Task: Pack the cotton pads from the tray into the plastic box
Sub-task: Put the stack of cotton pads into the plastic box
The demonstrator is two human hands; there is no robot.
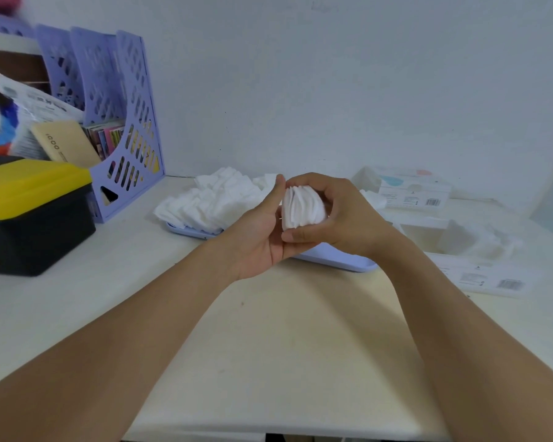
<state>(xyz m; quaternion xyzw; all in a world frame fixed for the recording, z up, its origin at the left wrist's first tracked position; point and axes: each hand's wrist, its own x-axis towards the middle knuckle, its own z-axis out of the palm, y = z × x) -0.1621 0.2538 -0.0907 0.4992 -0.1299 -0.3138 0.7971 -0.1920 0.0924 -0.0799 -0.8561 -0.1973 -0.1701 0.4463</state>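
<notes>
White desk (268, 346) against a plain wall, purple file rack (122, 122) and a black-and-yellow case (29, 212) off to the left. Right hand (342, 215) is curled around a stack of cotton pads (302, 208), thumb under, fingers over the top. Left hand (262, 231) has straight fingers pressed flat against the stack's left face, squaring it up, not gripping. Stack sits between both hands, lifted above the lavender tray (339, 261); rest of the loose pads (217, 199) are heaped on the tray's far-left part, just behind the left hand. Plastic box (454, 244) is on the desk to the right, near the right wrist, already partly filled by the look of it. To do this well: align edges before moving, keep light even pressure so pads don't fan out, then lower the stack in edge-on.
</notes>
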